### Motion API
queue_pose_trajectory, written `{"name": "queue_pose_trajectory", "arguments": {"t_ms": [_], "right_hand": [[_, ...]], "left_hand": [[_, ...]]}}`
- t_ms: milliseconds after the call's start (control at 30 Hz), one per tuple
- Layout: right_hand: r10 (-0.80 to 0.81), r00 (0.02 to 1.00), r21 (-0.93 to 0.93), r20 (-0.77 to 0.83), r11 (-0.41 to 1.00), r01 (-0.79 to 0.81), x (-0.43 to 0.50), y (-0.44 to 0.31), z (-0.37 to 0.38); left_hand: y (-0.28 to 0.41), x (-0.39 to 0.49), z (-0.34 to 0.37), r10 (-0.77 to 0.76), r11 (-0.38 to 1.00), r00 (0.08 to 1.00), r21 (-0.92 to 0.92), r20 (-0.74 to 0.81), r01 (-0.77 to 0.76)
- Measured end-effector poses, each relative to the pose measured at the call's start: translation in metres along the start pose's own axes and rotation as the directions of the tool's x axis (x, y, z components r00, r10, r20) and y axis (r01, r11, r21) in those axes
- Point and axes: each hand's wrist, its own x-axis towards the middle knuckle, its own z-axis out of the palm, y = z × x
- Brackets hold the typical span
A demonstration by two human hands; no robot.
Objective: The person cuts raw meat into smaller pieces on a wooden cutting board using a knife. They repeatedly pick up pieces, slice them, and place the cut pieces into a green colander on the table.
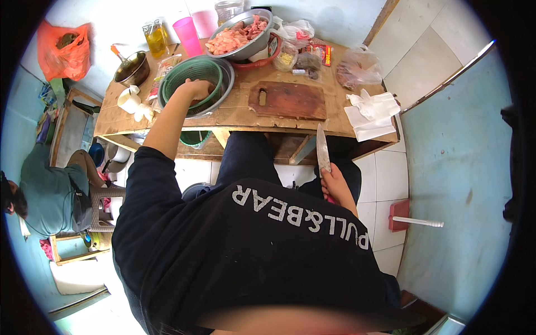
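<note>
My left hand [197, 90] reaches into a green plastic colander [171, 79], its fingers hidden behind the palm and inside the rim; whether it holds anything cannot be seen. The colander sits in a grey basin [230, 75] on the table's left half. In my right hand [333, 184], low by my thigh, a kitchen knife [323, 148] points up toward the table edge. A wooden cutting board [289, 100] with a handle slot lies near the front edge. Behind it, a tilted grey bowl [264, 39] of cut raw meat [234, 39] rests on a red basket [268, 63].
On the wooden table [234, 119] are a saucepan [136, 71], a bag of oil [155, 42], a pink cup [188, 37], plastic bags [360, 67] and white paper [368, 121]. A seated person [50, 188] is at far left. A dustpan [400, 213] stands at right.
</note>
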Motion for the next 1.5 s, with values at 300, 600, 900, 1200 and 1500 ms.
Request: {"name": "queue_pose_trajectory", "arguments": {"t_ms": [300,600,900,1200,1500], "right_hand": [[0.003,1.0,0.027,-0.005,1.0,-0.003,0.001,-0.001,-0.003],[-0.015,0.999,0.038,-0.035,0.999,0.016,0.001,0.001,-0.006],[0.006,0.998,0.015,-0.058,1.0,-0.005,0.0,0.003,-0.007],[0.0,0.999,0.007,-0.05,1.0,0.0,0.004,0.003,-0.007],[0.002,0.999,-0.02,-0.049,1.0,-0.003,0.008,0.006,-0.008]], "left_hand": [[-0.003,0.005,-0.003,0.071,0.966,0.997,0.249,-0.003,-0.068],[-0.004,0.0,-0.008,0.011,0.992,1.0,0.13,-0.026,-0.007],[-0.021,-0.005,0.0,0.242,0.949,0.936,0.264,-0.256,-0.173],[-0.023,-0.05,-0.006,0.075,0.963,0.904,0.264,-0.42,0.043],[-0.035,-0.051,-0.001,-0.047,0.994,0.914,0.075,-0.404,0.084]]}}
